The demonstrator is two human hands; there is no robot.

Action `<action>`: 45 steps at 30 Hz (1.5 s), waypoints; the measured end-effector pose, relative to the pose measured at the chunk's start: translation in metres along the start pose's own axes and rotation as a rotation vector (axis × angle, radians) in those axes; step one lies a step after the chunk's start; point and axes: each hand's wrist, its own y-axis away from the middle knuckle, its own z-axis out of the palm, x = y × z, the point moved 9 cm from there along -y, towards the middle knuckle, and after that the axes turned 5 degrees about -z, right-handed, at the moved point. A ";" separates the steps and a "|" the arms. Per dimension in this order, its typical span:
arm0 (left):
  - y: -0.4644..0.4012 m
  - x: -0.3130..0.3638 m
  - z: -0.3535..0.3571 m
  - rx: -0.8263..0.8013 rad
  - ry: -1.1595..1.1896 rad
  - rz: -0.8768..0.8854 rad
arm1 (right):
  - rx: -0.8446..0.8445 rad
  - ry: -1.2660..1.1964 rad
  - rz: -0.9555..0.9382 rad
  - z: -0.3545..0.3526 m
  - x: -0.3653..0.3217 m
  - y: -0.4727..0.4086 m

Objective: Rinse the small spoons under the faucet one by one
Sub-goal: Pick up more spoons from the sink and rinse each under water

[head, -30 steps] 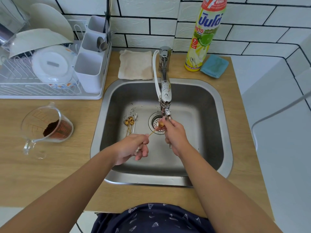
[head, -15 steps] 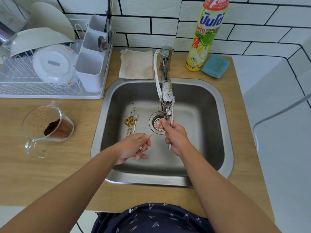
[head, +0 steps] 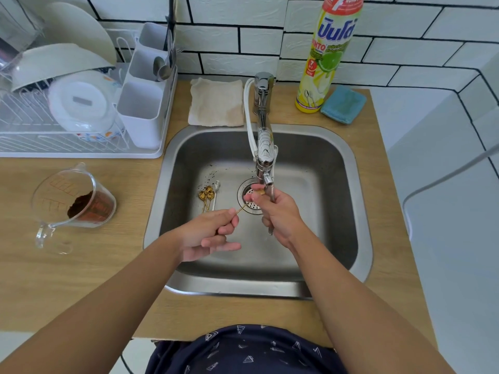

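Small gold spoon (head: 244, 205) is sitting over the drain (head: 249, 199), thin handle running diagonally, bowl end up under the faucet (head: 264, 157) spout. Left hand (head: 208, 233) is pinching the handle tip between thumb and forefinger; its other fingers are hanging loosely curled. Right hand (head: 278, 211) is closing thumb and fingertips on the bowel end of the spoon, rest of the fingers curled, just below the spout.

More spoons (head: 206, 197) are lying in the sink (head: 351, 211) left of the drain: gold bowls carrying dark specks, plus one pale one beside them. Dark grit is scattering across the basin floor near them.

On the tabletop (head: 129, 265): glass measuring cup (head: 73, 203) tipped on its side with brown grounds inside, left of the sink; dish rack (head: 67, 103) behind it; folded cloth (head: 216, 102), detergent bottle (head: 324, 55) and blue sponge (head: 343, 103) lining the back edge.

Spoon bowl is mostly hidden by the right fingertips. Cannot tell if water is running. A thin rod-like thing below the right hand is too unclear to identify.
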 end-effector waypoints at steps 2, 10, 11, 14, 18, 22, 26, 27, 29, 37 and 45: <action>0.001 0.001 -0.003 -0.006 -0.029 -0.014 | 0.056 0.012 -0.009 -0.005 -0.002 0.000; -0.010 0.017 -0.005 0.205 -0.463 0.129 | 0.173 0.033 -0.005 -0.010 0.003 0.001; -0.012 0.018 -0.003 0.207 -0.434 0.138 | 0.123 0.011 0.020 -0.005 0.006 0.002; -0.023 0.023 0.003 0.217 -0.351 0.166 | 0.028 0.022 0.052 0.005 0.008 0.004; -0.036 0.028 0.005 0.248 -0.198 0.195 | 0.229 -0.118 -0.014 -0.023 -0.011 -0.003; -0.048 0.036 0.010 0.288 -0.116 0.211 | 0.288 -0.169 -0.060 -0.037 -0.024 -0.004; -0.055 0.042 0.015 0.381 -0.126 0.208 | 0.284 -0.146 -0.055 -0.037 -0.024 -0.005; -0.056 0.043 0.016 0.383 -0.157 0.218 | 0.276 -0.135 -0.048 -0.036 -0.023 -0.005; -0.056 0.043 0.019 0.339 -0.203 0.238 | 0.255 -0.135 -0.035 -0.034 -0.020 -0.004; -0.054 0.040 0.019 0.281 -0.057 0.284 | 0.203 -0.173 -0.004 -0.015 -0.016 -0.006; -0.046 0.044 0.015 0.366 -0.251 0.278 | 0.169 -0.073 -0.035 -0.015 -0.021 -0.005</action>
